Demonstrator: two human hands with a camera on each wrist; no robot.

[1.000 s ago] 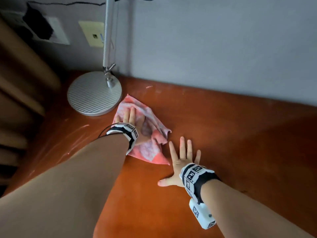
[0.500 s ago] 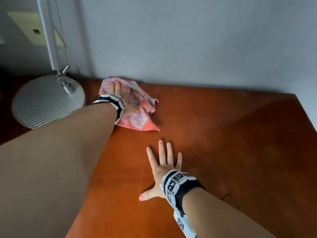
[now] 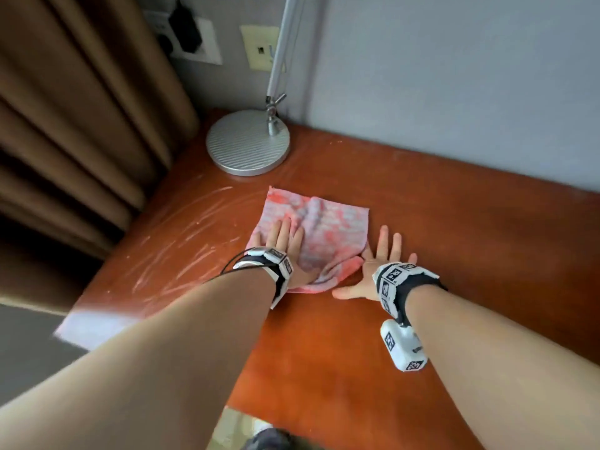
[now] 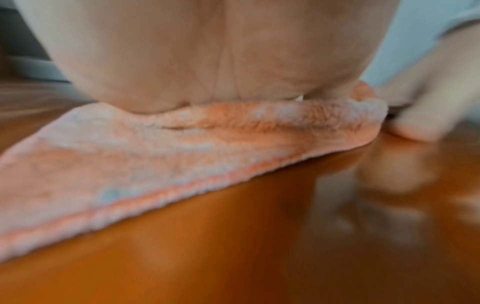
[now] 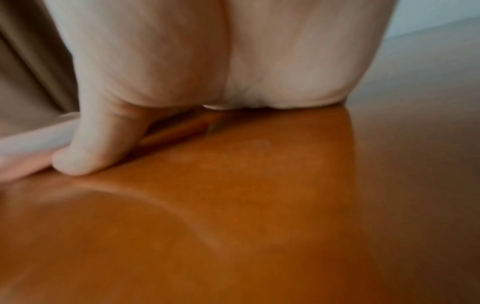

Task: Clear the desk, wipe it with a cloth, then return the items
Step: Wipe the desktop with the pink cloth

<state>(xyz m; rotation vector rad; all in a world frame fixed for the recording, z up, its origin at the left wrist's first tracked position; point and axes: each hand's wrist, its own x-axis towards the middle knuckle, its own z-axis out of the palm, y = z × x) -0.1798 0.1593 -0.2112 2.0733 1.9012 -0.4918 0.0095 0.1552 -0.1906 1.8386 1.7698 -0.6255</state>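
Note:
A pink and white cloth [image 3: 328, 228] lies spread on the reddish-brown desk [image 3: 470, 241] in front of the lamp. My left hand [image 3: 282, 243] presses flat on the cloth's left part, fingers straight. The left wrist view shows the palm on the fuzzy cloth [image 4: 155, 160], with the desk [image 4: 259, 257] below. My right hand [image 3: 386, 254] lies flat on the bare desk just right of the cloth, fingers spread, thumb out to the left. In the right wrist view the thumb [image 5: 98, 144] rests on the wood [image 5: 259, 205].
A silver desk lamp with a round ribbed base [image 3: 248, 142] stands at the desk's back left corner against the grey wall [image 3: 454, 76]. Brown curtains [image 3: 74, 125] hang at the left. Whitish streaks [image 3: 181, 248] mark the desk's left part. Wall sockets [image 3: 191, 37] sit above.
My left hand has drawn the cloth back from the wall toward me and it now lies flatter. My right hand now lies right beside the cloth.

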